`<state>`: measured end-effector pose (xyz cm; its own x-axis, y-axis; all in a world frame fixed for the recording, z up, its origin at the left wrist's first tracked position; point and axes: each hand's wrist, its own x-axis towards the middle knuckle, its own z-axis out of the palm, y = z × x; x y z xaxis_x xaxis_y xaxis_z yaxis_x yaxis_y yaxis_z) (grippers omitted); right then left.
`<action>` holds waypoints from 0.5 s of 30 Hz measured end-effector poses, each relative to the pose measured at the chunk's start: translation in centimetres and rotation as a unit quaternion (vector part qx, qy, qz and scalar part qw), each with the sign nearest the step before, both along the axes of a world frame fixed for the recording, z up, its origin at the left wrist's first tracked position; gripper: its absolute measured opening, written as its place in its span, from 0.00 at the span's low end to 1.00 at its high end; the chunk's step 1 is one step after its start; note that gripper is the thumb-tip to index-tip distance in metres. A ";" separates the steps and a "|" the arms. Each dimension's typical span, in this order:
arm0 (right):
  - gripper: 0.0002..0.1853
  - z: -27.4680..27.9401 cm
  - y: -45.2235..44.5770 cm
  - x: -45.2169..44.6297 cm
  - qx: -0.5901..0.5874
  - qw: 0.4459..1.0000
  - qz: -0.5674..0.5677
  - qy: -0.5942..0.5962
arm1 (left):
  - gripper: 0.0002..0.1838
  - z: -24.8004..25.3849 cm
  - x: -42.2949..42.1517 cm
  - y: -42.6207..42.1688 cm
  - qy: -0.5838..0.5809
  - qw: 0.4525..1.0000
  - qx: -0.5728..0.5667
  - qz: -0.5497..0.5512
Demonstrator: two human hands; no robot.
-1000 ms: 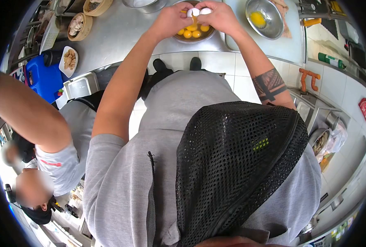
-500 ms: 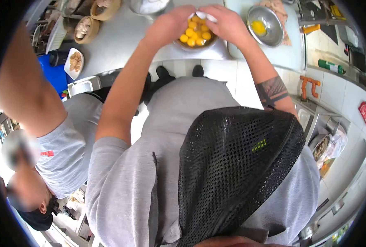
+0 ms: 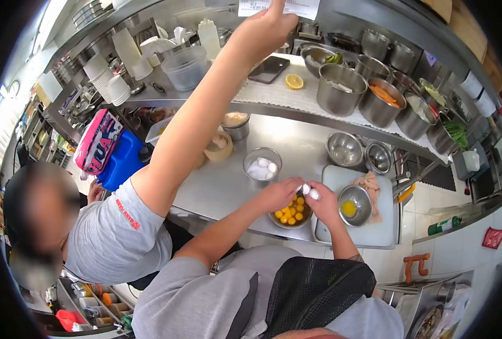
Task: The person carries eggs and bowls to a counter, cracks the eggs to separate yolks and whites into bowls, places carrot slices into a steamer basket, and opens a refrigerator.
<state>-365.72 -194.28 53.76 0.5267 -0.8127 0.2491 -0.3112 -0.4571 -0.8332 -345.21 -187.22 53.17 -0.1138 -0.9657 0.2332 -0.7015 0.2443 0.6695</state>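
My left hand (image 3: 286, 192) and my right hand (image 3: 323, 202) meet above the far side of a metal bowl full of egg yolks (image 3: 288, 213). White eggshell (image 3: 314, 194) shows in the fingers of my right hand. Another white shell piece (image 3: 306, 188) sits at the fingertips of my left hand. Both hands are closed, their fingers curled round the shell. Right of them, a smaller metal bowl (image 3: 365, 197) with a little yellow egg in it stands on a white cutting board (image 3: 334, 237). Behind my left hand, a metal container (image 3: 262, 152) holds whole white eggs (image 3: 263, 163).
Raw pale meat (image 3: 371, 183) lies on the board's far side. Two metal bowls (image 3: 344, 149) stand behind it. Above, a shelf carries metal pots (image 3: 341, 90), a halved lemon (image 3: 294, 82) and a phone (image 3: 269, 70). At left, a co-worker's arm (image 3: 197, 116) reaches up toward a paper slip.
The view has tilted up, bringing the shelf and the egg container into sight. My hands stay over the yolk bowl with the shell. The co-worker's raised hand at the paper slip now shows.
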 end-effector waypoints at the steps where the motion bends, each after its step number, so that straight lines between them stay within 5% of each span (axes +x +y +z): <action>1: 0.18 0.4 0.1 -0.2 0.012 1.000 0.004 0.001 | 0.23 0.1 0.0 0.0 -0.002 1.000 0.004 -0.006; 15: 0.20 -1.7 0.2 -1.0 0.031 0.999 0.005 0.022 | 0.22 -0.2 -0.6 0.7 -0.022 0.999 0.033 -0.029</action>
